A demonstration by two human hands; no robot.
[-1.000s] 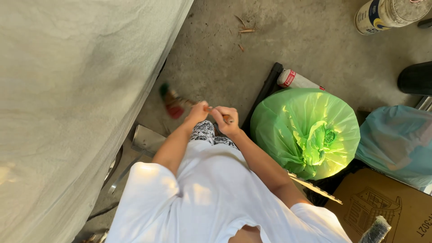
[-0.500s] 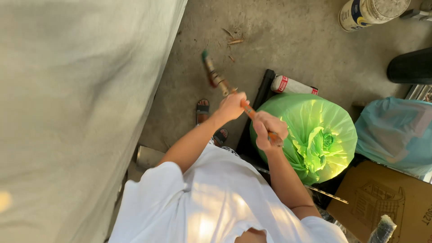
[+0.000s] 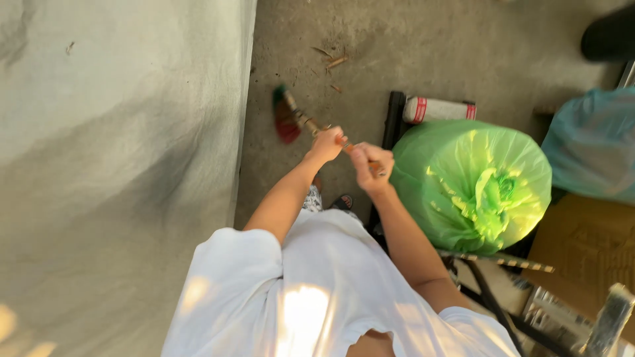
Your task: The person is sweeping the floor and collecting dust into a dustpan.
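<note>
Head view: our left hand [image 3: 326, 144] and right hand [image 3: 368, 165] both clenched round broom [image 3: 311, 125] handle; blurred bristles low over floor [image 3: 423, 53], beside grey sheet [image 3: 119, 165]. Risk, we judge: swinging handle end snags green bag [image 3: 473, 185] close behind right hand, tearing it.

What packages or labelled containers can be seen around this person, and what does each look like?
Canister: lying on the concrete floor above the green bag, a white cylinder with red bands at its ends.
Green bag: right of the hands, round, bright green plastic, tied at the top.
Blue bag: far right, pale blue-green plastic.
Cardboard box: lower right, flat and brown.
</note>
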